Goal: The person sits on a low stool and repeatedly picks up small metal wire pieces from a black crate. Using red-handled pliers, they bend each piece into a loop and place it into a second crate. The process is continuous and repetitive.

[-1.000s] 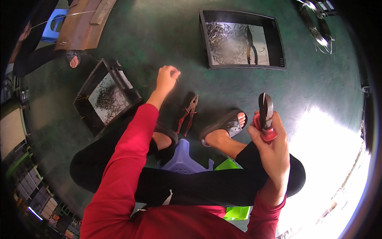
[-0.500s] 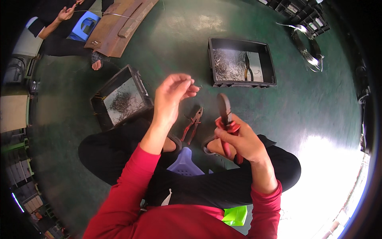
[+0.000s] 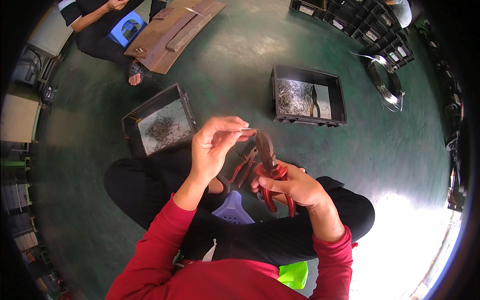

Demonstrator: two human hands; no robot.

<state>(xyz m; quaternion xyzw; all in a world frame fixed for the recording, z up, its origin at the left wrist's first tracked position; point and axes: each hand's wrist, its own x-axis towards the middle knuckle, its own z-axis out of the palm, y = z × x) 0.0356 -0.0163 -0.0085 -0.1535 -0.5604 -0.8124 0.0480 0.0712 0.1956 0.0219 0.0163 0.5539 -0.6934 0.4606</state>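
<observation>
My left hand [image 3: 212, 147] pinches a short thin piece of metal wire [image 3: 251, 129] between thumb and fingers, its free end pointing right. Closed round the red handles of a pair of pliers [image 3: 267, 152] is my right hand [image 3: 296, 186]. The plier jaws point up and lie right at the wire's free end; whether they touch it I cannot tell. The handles are spread apart. On the floor between my feet lies a second pair of red-handled pliers [image 3: 246, 164], partly behind the first.
A black crate [image 3: 187, 105] at the left holds many small wire pieces. Another black crate [image 3: 305, 120], ahead to the right, has similar pieces and pliers [image 3: 315, 102]. Farther off are a wire coil [image 3: 385, 82], stacked crates [image 3: 367, 30], cardboard [image 3: 172, 32], and a seated person [image 3: 100, 25].
The plier jaws have come left and down to the wire piece, and the handles have spread. My left hand has shifted slightly lower. The view has tilted a little.
</observation>
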